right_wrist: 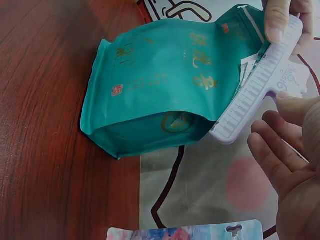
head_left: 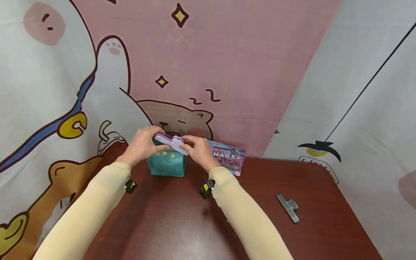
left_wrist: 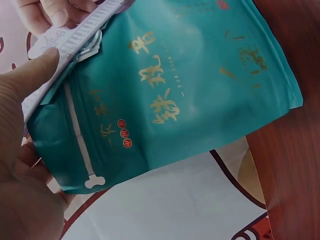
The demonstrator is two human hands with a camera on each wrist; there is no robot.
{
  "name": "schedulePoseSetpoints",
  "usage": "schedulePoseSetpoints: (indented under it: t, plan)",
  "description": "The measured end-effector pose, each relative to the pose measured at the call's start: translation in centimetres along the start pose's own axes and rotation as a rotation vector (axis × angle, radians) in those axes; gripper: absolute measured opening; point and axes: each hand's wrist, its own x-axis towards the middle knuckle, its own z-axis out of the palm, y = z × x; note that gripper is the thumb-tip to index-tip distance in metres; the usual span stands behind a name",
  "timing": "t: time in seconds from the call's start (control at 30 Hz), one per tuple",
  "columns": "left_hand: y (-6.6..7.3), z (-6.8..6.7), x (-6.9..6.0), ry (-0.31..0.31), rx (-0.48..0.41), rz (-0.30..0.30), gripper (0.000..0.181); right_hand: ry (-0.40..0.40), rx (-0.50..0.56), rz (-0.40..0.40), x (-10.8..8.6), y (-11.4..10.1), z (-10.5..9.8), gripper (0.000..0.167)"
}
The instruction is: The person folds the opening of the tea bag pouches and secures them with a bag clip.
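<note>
1. Head view: green bag (head_left: 167, 164) stands on the table (head_left: 182, 224), purple clip (head_left: 172, 143) held along its top edge; shiny packet (head_left: 230, 155) behind on the right, grey clip (head_left: 287, 208) lying apart near the right side.
2. Left hand (head_left: 143, 144) grips one end of the purple clip, thumb on its face. Right hand (head_left: 199, 150) pinches it by the tab side, other fingers loose. Can't tell if the jaws have fully closed.
3. Doing it well, my judgement: keep the bag top flat, line the clip up across the full width, tuck in the white bits (right_wrist: 247, 70), then press evenly; a slanted clip could leave a corner out.
4. Wrist views show the clip's piano-key pattern and those white bits; head view doesn't resolve them. Left wrist alone shows the bone-shaped strip end (left_wrist: 95, 181). Only head view has the grey clip.
</note>
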Motion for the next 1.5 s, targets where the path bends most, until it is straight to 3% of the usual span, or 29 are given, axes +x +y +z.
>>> schedulePoseSetpoints:
  t: [0.37, 0.7, 1.03, 1.3, 1.5]
  plan:
    - [1.0, 0.0, -0.5, 0.002, -0.022, 0.016, 0.048, -0.026, 0.000, 0.052, -0.9, 1.0, -0.9, 0.026]
    - [1.8, 0.1, -0.7, 0.036, 0.007, 0.091, 0.047, -0.024, 0.000, 0.110, -2.1, 1.5, -2.1, 0.025]
    - [3.2, 0.2, -0.5, 0.106, 0.039, 0.199, 0.045, 0.021, -0.047, 0.040, -3.0, 2.4, -3.5, 0.024]
    - [4.3, 0.7, -0.5, 0.130, 0.047, 0.286, 0.044, 0.047, -0.049, 0.023, -4.0, 3.2, -4.7, 0.024]
    - [5.2, 1.3, -0.4, 0.129, 0.032, 0.317, 0.040, 0.094, -0.045, 0.000, -4.7, 3.8, -5.5, 0.024]
